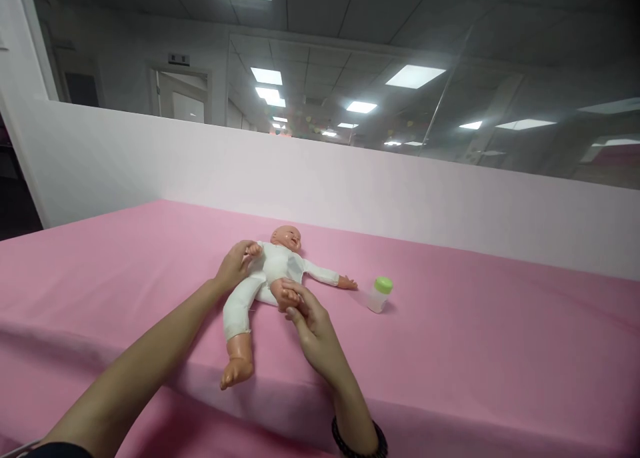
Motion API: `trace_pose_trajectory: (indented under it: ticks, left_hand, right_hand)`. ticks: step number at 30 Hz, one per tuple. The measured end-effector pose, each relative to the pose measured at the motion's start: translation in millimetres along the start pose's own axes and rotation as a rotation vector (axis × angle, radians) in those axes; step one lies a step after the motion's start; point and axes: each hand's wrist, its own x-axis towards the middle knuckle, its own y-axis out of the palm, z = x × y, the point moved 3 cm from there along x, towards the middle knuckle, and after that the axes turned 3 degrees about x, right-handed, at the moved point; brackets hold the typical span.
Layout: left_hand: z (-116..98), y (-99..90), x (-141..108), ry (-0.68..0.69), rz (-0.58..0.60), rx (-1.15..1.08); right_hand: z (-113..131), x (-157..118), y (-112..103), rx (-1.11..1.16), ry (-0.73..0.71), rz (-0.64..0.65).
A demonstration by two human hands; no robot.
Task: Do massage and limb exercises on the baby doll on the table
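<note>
A baby doll (276, 263) with a white cloth body lies on its back on the pink-covered table (450, 338), its head toward the wall. My left hand (236, 263) is closed around the doll's hand and forearm on the left side. With my right hand (310, 321) I grip the doll's foot on the right side; that leg is bent up over the body. The other leg stretches straight toward the table's front edge. Out to the right reaches the doll's other arm, untouched. Beyond its fingers stands a small translucent bottle (379, 297) with a green lid.
A low white wall (350, 185) runs along the back of the table, with a glass pane (380, 65) above it reflecting ceiling lights. The pink cover drops over the front edge nearest me. A doorway (183, 97) shows beyond the glass at left.
</note>
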Motion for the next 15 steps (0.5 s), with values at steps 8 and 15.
trace_pose_trajectory:
  ticks: [8, 15]
  left_hand:
    - [9.3, 1.8, -0.5, -0.024, 0.0, 0.041]
    - [57.5, -20.6, 5.4, -0.627, -0.487, -0.271]
  right_hand:
    - [2.2, 16.2, 18.4, -0.038, -0.026, 0.012]
    - [16.4, -59.7, -9.5, -0.146, 0.065, 0.081]
